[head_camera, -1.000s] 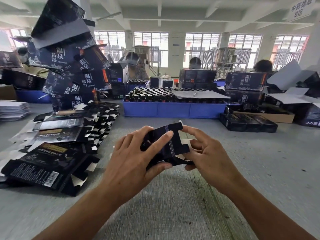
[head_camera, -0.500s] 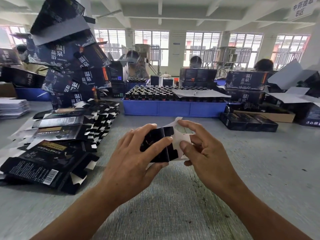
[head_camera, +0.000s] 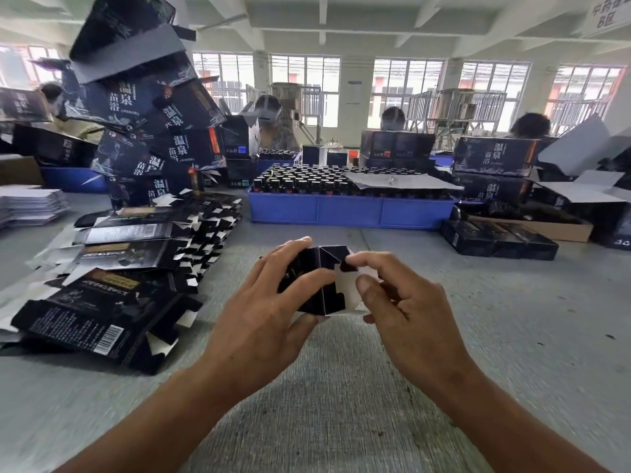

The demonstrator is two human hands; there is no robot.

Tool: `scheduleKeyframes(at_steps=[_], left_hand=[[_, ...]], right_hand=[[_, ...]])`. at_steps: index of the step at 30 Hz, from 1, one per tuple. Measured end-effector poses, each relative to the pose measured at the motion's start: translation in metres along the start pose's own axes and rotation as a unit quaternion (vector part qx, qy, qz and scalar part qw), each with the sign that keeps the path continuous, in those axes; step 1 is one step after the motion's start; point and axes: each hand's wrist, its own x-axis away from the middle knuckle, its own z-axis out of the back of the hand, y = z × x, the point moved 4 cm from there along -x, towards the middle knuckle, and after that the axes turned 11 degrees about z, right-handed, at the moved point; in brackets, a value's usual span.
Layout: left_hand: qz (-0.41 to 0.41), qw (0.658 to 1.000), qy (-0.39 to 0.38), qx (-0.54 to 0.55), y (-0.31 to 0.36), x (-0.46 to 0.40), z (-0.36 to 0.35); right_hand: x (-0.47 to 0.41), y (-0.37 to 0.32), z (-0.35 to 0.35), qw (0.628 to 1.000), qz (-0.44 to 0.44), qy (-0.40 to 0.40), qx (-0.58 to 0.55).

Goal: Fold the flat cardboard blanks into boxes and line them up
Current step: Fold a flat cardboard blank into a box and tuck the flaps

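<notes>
We have both forearms reaching forward, bare. Our left hand (head_camera: 259,312) curls around the left side of the half-folded box (head_camera: 319,285), fingers over its top, thumb beneath. Our right hand (head_camera: 406,312) pinches the box's white flap between thumb and forefinger.

Blue tray (head_camera: 348,210): far middle of the grey table (head_camera: 512,336), full of dark bottles (head_camera: 307,180).
Grey sheet (head_camera: 399,180): lying over the bottles at the tray's right end.
White paper stack (head_camera: 30,204): table's left edge.
Windows (head_camera: 406,83): along the back wall.
</notes>
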Motion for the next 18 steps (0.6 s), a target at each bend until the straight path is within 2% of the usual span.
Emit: scheduleKeyframes(at_steps=[7,11,16,18], left_hand=[[0.004,1.000,0.013,0.021,-0.0014,0.0025,-0.0009],[0.001,1.000,-0.004,-0.006,-0.0020,0.0030,-0.0025],[0.011,1.000,0.000,0.009,-0.0060,0.0032,-0.0019],[0.013,1.000,-0.001,0.017,-0.0084,0.0035,-0.0016]], right_hand=[[-0.0009,-0.0013,-0.0011,1.000,-0.005,0.001,-0.004],[-0.0011,-0.0034,-0.0008,1.000,0.004,-0.016,0.004],[0.0011,-0.0041,-0.0054,0.993,-0.011,-0.119,0.008],[0.0017,-0.0047,-0.0074,0.990,-0.002,-0.137,0.009]])
